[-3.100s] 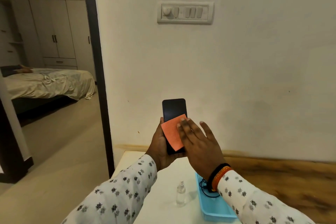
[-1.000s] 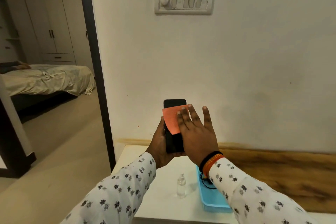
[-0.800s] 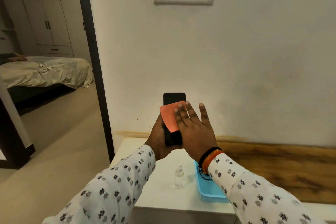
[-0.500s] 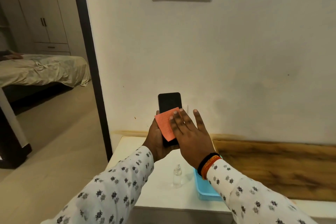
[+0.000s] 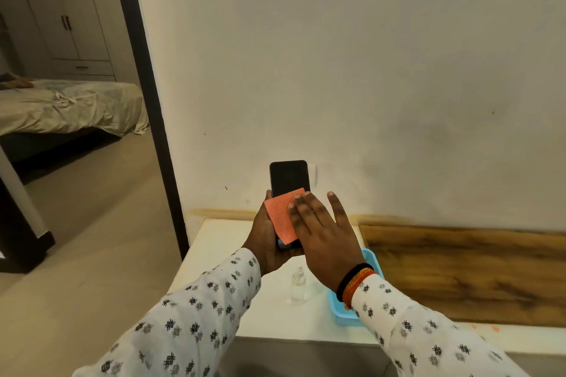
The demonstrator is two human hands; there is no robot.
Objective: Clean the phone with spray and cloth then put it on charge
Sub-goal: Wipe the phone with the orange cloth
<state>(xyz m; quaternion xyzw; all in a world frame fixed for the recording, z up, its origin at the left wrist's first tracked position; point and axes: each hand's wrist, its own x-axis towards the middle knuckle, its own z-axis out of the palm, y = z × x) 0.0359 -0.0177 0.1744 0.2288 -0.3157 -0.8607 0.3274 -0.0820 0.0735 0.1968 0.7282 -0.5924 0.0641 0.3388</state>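
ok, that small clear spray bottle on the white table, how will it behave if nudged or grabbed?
The spray bottle is narrow and upright, so a sideways nudge would probably tip it. It looks clear and mostly see-through, so likely light. It stands close beside the blue tray, on the smooth white table, where it may slide rather than stay put.

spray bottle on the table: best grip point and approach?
Take the spray bottle round its clear body, below the narrower spray head, with the grip coming from its left. It stands upright on the white table, and the blue tray and right hand crowd its right side.
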